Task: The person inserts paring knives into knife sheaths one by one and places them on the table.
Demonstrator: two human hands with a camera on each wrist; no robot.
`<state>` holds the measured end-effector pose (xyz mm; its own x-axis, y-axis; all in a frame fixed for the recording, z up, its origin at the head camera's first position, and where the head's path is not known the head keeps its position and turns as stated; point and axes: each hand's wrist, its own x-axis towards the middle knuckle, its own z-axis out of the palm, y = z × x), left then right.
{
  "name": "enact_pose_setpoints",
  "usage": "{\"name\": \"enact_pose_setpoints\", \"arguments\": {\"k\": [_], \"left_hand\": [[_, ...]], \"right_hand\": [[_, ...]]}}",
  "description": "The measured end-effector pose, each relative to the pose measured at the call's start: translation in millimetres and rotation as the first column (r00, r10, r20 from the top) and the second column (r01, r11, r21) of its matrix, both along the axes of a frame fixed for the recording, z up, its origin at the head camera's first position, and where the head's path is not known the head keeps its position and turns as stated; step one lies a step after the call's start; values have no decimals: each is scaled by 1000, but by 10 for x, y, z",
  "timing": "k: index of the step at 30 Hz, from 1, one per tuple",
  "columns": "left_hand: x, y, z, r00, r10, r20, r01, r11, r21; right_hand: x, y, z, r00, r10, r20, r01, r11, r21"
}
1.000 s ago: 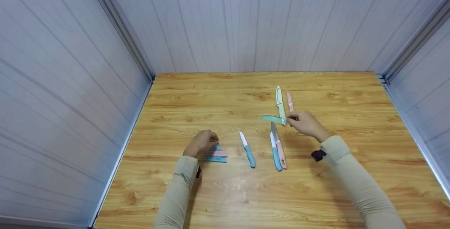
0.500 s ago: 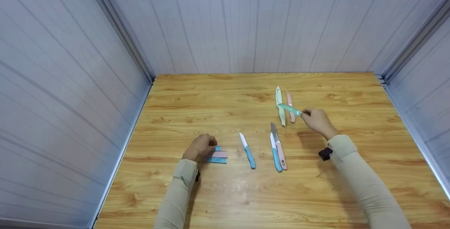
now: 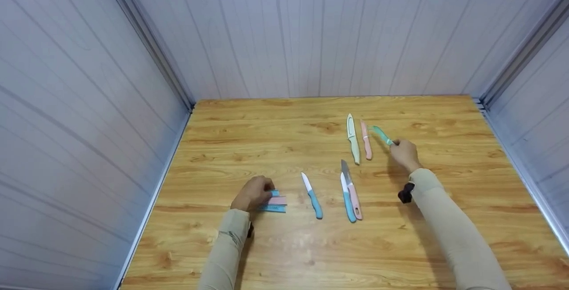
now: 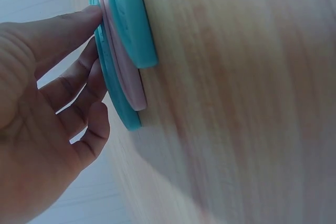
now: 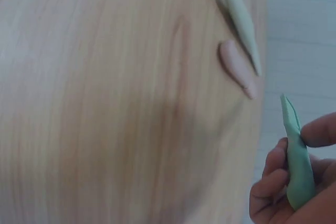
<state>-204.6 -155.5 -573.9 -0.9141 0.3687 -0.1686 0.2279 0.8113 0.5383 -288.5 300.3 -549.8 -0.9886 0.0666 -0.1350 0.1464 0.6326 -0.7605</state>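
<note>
My right hand (image 3: 405, 153) grips a green knife (image 3: 383, 135) by its handle, with a green cover over the blade. In the right wrist view the green handle (image 5: 299, 166) lies between thumb and curled fingers, raised above the table. To its left lie a pink sheathed knife (image 3: 365, 140) and a pale green sheathed knife (image 3: 353, 141). My left hand (image 3: 253, 192) is over several flat knife sheaths, blue (image 4: 134, 24) and pink (image 4: 134, 90). Its fingers are loosely bent and the thumb touches the farthest blue sheath (image 4: 123, 108); the index fingertip is hidden.
An unsheathed blue-handled knife (image 3: 313, 196) lies mid-table. Right of it, another blue-handled knife (image 3: 347, 201) lies against a pink-handled knife (image 3: 353, 194) with a bare metal blade. Panel walls (image 3: 302, 32) bound the wooden table (image 3: 249, 138) at the back and sides.
My right hand has carried the green knife rightward and away, from over the pale green knife to beside the pink one, turning its tip away from me. My left hand has barely moved.
</note>
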Motion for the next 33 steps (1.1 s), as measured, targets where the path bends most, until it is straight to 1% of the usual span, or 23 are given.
{"name": "enact_pose_setpoints", "arguments": {"k": [5,8,12,17,19,22,24,26,28,31,33], "left_hand": [[4,-9,-17,1000,-5,0,5,1000,11],[3,-12,-28,1000,5,28,-6,999,38],[1,-12,-35,998,20,53,-24,997,69],[-7,-3,-16,998,16,63,-21,996,84],[-10,-4,-4,997,17,71,-23,996,89],[-8,-10,21,997,18,72,-25,995,92],[-9,-13,41,998,15,64,-21,995,96],[-12,-11,63,999,6,48,-11,995,97],[-17,-9,83,999,-2,33,-2,994,105],[-22,-2,106,1000,-11,12,9,995,100],[-25,2,116,1000,-10,12,8,994,108]], "right_hand": [[-83,-2,-119,992,-114,50,117,991,-61],[-124,-26,-155,987,-146,72,150,987,-53],[-158,-70,-156,985,-142,93,144,989,-13],[-202,-109,-204,976,-158,151,169,984,-58],[-218,-125,-237,976,-162,145,169,985,-42],[-229,-165,-271,981,-158,111,156,987,26],[-234,-187,-283,984,-155,86,149,986,72],[-237,-203,-295,985,-156,76,149,985,91],[-246,-214,-302,985,-157,76,149,984,98],[-262,-234,-310,981,-169,100,161,984,82],[-275,-248,-311,980,-167,105,159,984,85]]}}
